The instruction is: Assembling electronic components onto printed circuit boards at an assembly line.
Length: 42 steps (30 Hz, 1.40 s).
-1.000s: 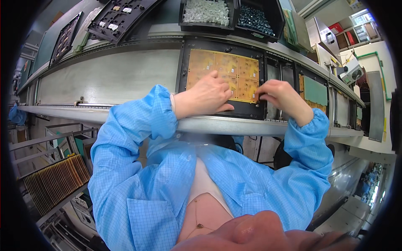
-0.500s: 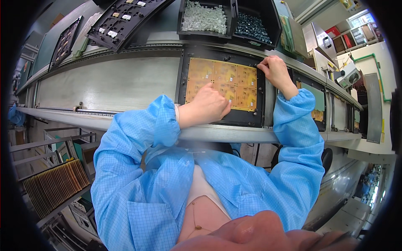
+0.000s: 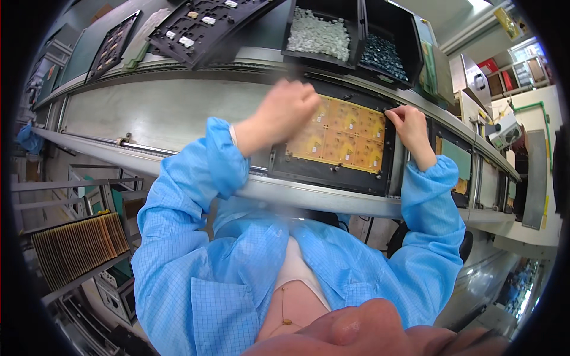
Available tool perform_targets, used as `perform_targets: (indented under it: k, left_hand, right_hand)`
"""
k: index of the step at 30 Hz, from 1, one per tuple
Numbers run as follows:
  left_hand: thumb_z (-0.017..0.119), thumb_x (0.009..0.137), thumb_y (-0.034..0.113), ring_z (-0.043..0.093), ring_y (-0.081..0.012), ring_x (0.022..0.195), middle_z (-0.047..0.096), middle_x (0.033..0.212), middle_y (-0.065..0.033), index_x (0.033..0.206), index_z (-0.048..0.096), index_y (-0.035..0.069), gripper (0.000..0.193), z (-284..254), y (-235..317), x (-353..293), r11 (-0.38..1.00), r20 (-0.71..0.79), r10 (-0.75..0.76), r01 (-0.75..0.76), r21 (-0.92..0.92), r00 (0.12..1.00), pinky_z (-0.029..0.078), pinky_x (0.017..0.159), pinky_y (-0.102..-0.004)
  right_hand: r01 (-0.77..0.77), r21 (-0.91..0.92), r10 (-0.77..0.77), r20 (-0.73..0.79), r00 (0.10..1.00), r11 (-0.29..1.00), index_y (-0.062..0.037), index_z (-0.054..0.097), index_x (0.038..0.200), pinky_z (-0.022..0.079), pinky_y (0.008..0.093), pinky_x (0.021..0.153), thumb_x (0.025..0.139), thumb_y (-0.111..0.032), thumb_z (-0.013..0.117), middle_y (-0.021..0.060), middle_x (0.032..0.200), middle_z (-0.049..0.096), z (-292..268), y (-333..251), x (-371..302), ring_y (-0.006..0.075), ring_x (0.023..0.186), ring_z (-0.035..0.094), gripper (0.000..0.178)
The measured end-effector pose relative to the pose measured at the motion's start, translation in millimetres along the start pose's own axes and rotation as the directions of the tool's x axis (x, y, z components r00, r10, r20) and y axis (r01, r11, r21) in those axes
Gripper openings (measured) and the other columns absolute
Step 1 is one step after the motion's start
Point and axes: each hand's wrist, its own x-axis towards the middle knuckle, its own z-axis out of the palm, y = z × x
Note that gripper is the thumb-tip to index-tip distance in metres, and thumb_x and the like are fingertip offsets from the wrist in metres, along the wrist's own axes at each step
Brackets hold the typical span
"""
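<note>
A yellow-orange circuit board panel [image 3: 339, 127], divided into several squares with small white labels, lies in a black carrier frame [image 3: 332, 177] on the rail line. My left hand [image 3: 284, 114] is over the carrier's upper left corner, fingers curled in and slightly blurred. It covers part of the panel's left side; whatever it may hold is hidden. At the upper right corner, my right hand [image 3: 411, 127] pinches a small dark corner latch [image 3: 387, 111] on the carrier with thumb and forefinger.
Behind the carrier stand two black bins, one with white parts [image 3: 320, 37], one with dark blue parts [image 3: 385, 56]. A black tray [image 3: 205, 26] lies tilted at the back left. Another carrier [image 3: 456, 160] sits to the right. A rack of boards [image 3: 80, 249] stands lower left.
My left hand has moved from the middle of the panel up and left to the carrier's upper left corner. My right hand stays at the upper right corner. The whole view has shifted slightly.
</note>
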Motion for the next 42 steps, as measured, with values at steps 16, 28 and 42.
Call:
perform_targets:
  k: [16,28,42]
  left_hand:
    - [0.064,0.078,0.019,0.057,-0.0123,0.085,0.060,0.081,0.0083,0.067,0.070,0.019,0.013,-16.7,-67.7,44.7,0.649,0.393,0.532,-0.659,0.379,0.750,0.041,0.079,-0.0258]
    - [0.061,0.081,0.017,0.058,-0.0161,0.088,0.058,0.085,0.0025,0.075,0.065,0.016,0.007,2.2,-67.6,45.1,0.723,0.383,0.504,-0.621,0.303,0.774,0.044,0.081,-0.0286]
    - [0.060,0.091,0.039,0.056,-0.0152,0.080,0.053,0.079,0.0028,0.078,0.057,0.013,0.029,-4.2,-50.1,7.7,0.769,0.221,0.623,-0.639,-0.003,0.750,0.042,0.075,-0.0297]
  right_hand:
    - [0.545,-0.083,-0.545,0.021,0.838,0.834,-0.0020,0.068,0.077,0.051,0.0406,0.079,0.081,-0.008,0.071,0.0113,0.081,0.064,33.5,-46.0,56.1,0.0318,0.090,0.057,0.007]
    - [0.252,-0.090,-0.227,0.223,0.948,0.963,0.0004,0.073,0.083,0.054,0.0421,0.074,0.083,-0.017,0.072,0.0219,0.082,0.069,28.4,-73.2,54.3,0.0374,0.080,0.067,0.018]
    - [-0.068,0.143,0.105,-0.272,0.956,0.987,-0.0009,0.069,0.107,0.053,0.0346,0.072,0.090,-0.028,0.071,0.0136,0.092,0.070,35.9,40.2,-36.2,0.0245,0.078,0.067,0.032]
